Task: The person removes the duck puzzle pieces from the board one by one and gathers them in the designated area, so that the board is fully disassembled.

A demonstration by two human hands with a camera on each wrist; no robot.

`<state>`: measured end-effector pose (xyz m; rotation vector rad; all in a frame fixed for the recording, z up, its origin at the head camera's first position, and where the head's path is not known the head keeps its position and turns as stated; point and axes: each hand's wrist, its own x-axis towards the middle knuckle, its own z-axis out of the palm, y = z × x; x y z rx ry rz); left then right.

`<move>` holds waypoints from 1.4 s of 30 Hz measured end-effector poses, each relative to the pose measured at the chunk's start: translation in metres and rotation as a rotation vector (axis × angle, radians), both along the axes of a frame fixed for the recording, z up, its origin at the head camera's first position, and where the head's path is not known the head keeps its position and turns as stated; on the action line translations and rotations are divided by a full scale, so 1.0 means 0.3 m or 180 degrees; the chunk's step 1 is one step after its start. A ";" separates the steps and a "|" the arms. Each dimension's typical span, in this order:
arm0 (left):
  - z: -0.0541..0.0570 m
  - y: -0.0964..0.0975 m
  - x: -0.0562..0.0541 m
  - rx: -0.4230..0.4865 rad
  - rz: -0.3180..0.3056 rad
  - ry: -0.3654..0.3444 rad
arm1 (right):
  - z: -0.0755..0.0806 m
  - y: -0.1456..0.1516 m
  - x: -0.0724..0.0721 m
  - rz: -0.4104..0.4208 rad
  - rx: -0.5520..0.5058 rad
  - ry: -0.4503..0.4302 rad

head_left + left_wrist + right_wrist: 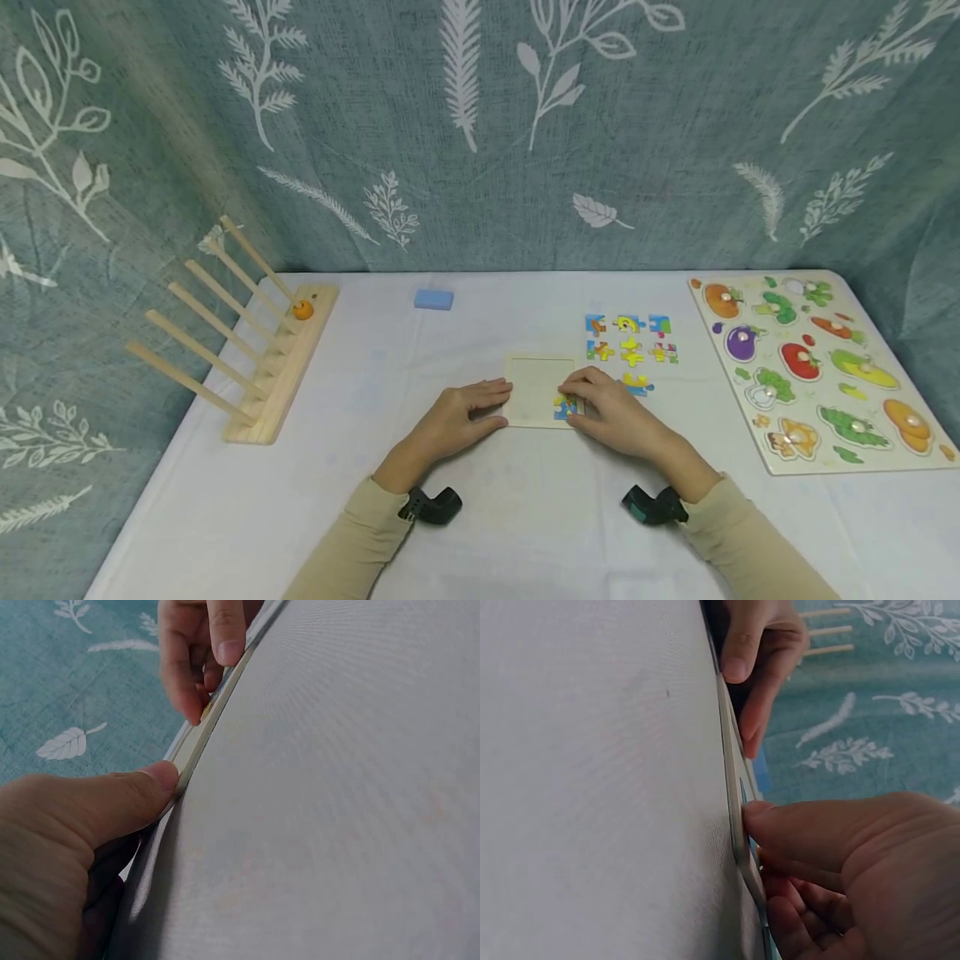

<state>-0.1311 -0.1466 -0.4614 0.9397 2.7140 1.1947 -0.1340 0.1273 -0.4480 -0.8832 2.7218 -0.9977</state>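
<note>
A square, pale wooden puzzle tray (534,387) lies flat on the white-covered table between the hands. My left hand (461,418) rests at the tray's left edge, fingers fairly straight; in the left wrist view its thumb (146,791) touches the rim near a corner. At the tray's lower right corner, my right hand (615,415) pinches a blue and yellow jigsaw piece (564,407) between thumb and bent fingers. The right wrist view shows the right thumb (780,821) on the rim, and the piece there is mostly hidden.
Several loose jigsaw pieces (631,350) lie in rows right of the tray. A blue block (433,299) sits behind. To the left stands a wooden peg rack (281,367) with an orange bead (302,310); to the right lies a vegetable knob-puzzle board (817,400).
</note>
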 end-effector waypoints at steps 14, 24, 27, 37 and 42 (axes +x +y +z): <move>0.001 -0.003 0.005 -0.0008 0.0001 -0.0006 | -0.011 0.002 0.009 -0.0123 -0.0322 -0.0201; -0.003 -0.006 0.005 -0.0043 0.0015 -0.0016 | -0.001 -0.001 0.010 -0.0144 -0.0314 -0.0233; -0.004 -0.007 0.004 -0.0048 0.0017 -0.0014 | 0.010 0.006 0.003 -0.0168 -0.0315 -0.0140; -0.001 -0.006 0.003 0.0027 -0.0020 0.0064 | 0.037 0.109 -0.024 -0.0483 -0.0238 -0.0070; -0.007 -0.005 -0.002 0.0043 -0.0038 0.0085 | 0.039 0.190 -0.024 -0.0632 -0.0189 -0.0037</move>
